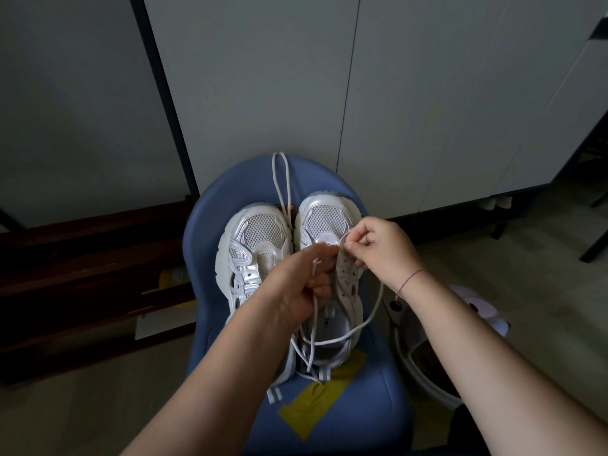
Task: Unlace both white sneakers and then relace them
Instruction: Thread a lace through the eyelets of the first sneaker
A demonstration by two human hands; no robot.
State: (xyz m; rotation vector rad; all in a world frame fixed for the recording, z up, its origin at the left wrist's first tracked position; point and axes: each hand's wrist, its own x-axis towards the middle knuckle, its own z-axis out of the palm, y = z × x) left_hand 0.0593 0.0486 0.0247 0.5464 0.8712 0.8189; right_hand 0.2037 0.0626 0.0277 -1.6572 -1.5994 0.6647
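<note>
White chunky sneakers with mesh toes and silver trim sit side by side on the seat of a blue moulded plastic chair, toes pointing far. The left sneaker lies partly under the left forearm. The right sneaker is touching it on the right.

The left hand hovers over the gap between the two shoes, fingers curled round a round white shoelace. That lace hangs down from the fist over the right sneaker's opening and heel. The right hand is at that sneaker's far eyelets, thumb and forefinger pinching the same lace, which loops out to the right and back near.

A second white lace runs from between the toes to the seat's far edge. Yellow tape strips are stuck on the near seat. A thin red string bracelet circles the right wrist. A white round bin stands right of the chair.
</note>
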